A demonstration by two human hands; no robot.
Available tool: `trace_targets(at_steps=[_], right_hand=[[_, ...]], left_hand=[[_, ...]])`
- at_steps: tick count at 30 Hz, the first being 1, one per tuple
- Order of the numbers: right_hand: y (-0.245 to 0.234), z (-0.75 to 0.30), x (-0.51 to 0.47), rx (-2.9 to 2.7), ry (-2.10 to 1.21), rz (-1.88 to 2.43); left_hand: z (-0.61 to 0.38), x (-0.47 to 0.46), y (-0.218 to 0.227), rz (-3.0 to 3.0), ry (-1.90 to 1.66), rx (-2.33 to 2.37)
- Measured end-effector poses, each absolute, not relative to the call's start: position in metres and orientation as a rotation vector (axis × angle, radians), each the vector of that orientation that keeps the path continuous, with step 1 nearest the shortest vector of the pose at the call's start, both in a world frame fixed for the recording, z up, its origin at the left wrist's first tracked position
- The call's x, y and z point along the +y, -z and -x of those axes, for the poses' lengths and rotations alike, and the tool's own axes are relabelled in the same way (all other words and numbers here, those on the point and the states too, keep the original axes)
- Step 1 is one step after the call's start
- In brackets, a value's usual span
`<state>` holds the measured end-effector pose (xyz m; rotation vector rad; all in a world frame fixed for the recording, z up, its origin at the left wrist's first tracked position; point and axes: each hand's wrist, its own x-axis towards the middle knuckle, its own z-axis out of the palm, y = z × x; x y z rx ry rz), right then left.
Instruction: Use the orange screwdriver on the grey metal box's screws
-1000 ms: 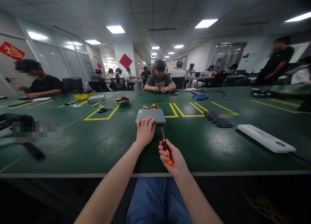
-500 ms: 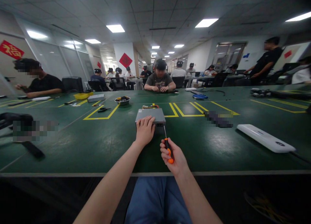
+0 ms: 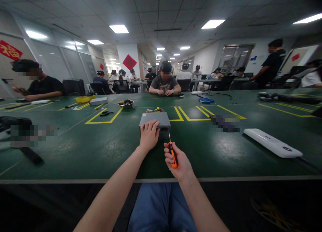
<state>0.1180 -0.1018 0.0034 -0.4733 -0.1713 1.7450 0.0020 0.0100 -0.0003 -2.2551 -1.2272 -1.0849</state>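
A flat grey metal box (image 3: 157, 119) lies on the green table (image 3: 100, 148) straight in front of me. My left hand (image 3: 149, 135) rests on its near left corner, fingers bent over the top edge. My right hand (image 3: 176, 161) is closed round the orange and black handle of a screwdriver (image 3: 172, 153). The thin shaft points away from me, and its tip meets the near face of the box at its right end.
A long white device (image 3: 273, 143) lies to the right. A metal bowl of parts (image 3: 125, 104), scissors (image 3: 106, 113), a yellow tray (image 3: 84, 98) and a second grey box (image 3: 98, 101) stand at the far left. Other people sit at the far side and the left.
The screwdriver and my right hand have shifted slightly, the handle turning a little in my grip. My left hand stays on the box. A standing person at the far right has walked left.
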Motion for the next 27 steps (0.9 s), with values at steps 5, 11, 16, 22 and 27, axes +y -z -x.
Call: trace_targets(at_steps=[5,11,16,22,27], right_hand=[[-0.0038,-0.1195,-0.102,-0.118,-1.746,0.434],[-0.0044,-0.121,-0.1045,-0.081,-1.753,0.403],[-0.0046,-0.1211,-0.1044,-0.084,-1.769,0.396],[-0.0048,-0.1197,-0.1026,-0.051,-1.769,0.404],[-0.0059,-0.1214,-0.1039,-0.057,-1.789,0.431]], left_hand=[[-0.0012,0.01,0.0002,2.258,1.088,-1.218],[-0.0016,0.0099,0.0001,2.258,1.084,-1.227],[-0.0026,0.0095,0.0003,2.26,1.084,-1.243],[-0.0019,0.0095,-0.0003,2.259,1.086,-1.234],[-0.0012,0.0105,0.0,2.259,1.09,-1.228]])
